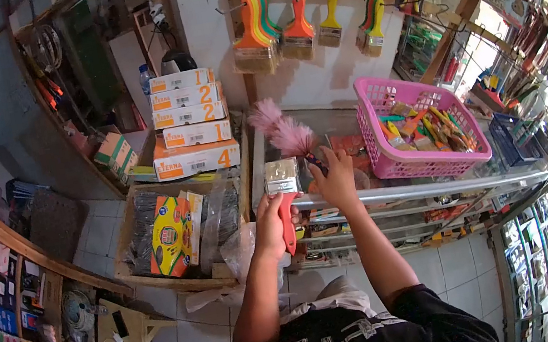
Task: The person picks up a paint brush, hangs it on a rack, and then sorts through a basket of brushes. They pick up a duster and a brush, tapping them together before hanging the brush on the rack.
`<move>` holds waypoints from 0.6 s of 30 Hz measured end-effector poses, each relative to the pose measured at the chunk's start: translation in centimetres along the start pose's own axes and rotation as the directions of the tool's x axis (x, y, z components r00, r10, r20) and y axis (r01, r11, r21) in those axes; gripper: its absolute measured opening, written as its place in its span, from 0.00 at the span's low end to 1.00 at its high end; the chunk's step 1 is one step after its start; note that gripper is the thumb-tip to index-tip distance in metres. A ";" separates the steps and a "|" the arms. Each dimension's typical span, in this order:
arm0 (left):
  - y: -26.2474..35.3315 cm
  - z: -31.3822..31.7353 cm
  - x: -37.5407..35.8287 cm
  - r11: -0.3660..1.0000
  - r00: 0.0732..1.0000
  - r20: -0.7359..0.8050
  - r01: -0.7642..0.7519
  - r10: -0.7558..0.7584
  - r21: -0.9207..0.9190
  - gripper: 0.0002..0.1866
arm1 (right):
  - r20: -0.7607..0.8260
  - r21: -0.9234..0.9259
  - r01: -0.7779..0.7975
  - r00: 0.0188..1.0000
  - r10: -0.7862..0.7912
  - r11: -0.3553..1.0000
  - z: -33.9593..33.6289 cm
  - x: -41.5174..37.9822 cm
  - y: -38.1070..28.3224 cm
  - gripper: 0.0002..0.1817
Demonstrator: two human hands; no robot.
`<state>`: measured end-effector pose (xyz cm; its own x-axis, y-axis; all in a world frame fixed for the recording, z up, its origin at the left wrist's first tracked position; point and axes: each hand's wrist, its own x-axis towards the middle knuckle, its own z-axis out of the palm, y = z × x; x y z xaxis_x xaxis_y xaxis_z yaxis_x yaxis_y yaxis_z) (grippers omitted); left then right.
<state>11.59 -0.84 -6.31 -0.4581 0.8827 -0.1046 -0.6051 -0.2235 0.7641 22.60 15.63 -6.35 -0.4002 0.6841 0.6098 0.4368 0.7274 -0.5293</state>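
My left hand [270,224] is closed around the red handle of a wide paintbrush [282,178], held upright with its pale bristles at the top. My right hand [338,178] is at the dark handle of a pink feather duster [294,137], with the fingers curled around it. The duster's fluffy head points away from me over the glass counter [393,192]. A pink plastic basket [374,154] full of colourful paintbrushes stands to the right of my right hand.
Left of the counter, Eterna boxes [196,162] are stacked behind a wooden bin with a yellow box [170,235]. Paintbrushes [254,33] in several colours hang from wall hooks. A dark blue basket [519,141] stands far right. Display racks [537,250] line the right side.
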 end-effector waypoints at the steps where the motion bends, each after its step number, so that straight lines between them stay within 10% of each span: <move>1: 0.4 0.1 -0.2 0.999 0.999 0.020 -0.028 0.029 -0.037 0.15 | -0.020 -0.039 0.007 1.000 -0.008 0.999 1.0 0.2 0.6 0.25; 4: 1.3 -0.4 -1.0 0.992 0.994 0.052 -0.089 0.094 -0.086 0.19 | 0.093 -0.284 -0.002 0.995 0.029 0.959 3.1 -0.1 2.0 0.26; 10: 2.7 -1.4 -2.1 0.970 0.978 0.020 -0.210 0.209 0.124 0.20 | 0.169 0.329 -0.074 0.985 0.018 0.942 -1.5 -2.4 -0.9 0.22; 13: 2.9 -2.4 -2.3 0.976 0.977 0.015 -0.214 0.214 0.032 0.18 | 0.481 0.527 -0.242 0.875 -0.051 0.814 -3.1 -4.5 0.7 0.22; 18: 4.1 -1.4 -3.0 0.965 0.964 0.041 -0.261 0.261 0.003 0.23 | 0.496 0.447 -0.274 0.868 0.020 0.852 -8.3 -5.0 -3.0 0.24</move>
<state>9.55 -5.00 -3.73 -0.5729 0.8101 0.1247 -0.4623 -0.4450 0.7670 30.04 9.60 -2.92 -0.7382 0.6353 0.2269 0.1217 0.4563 -0.8814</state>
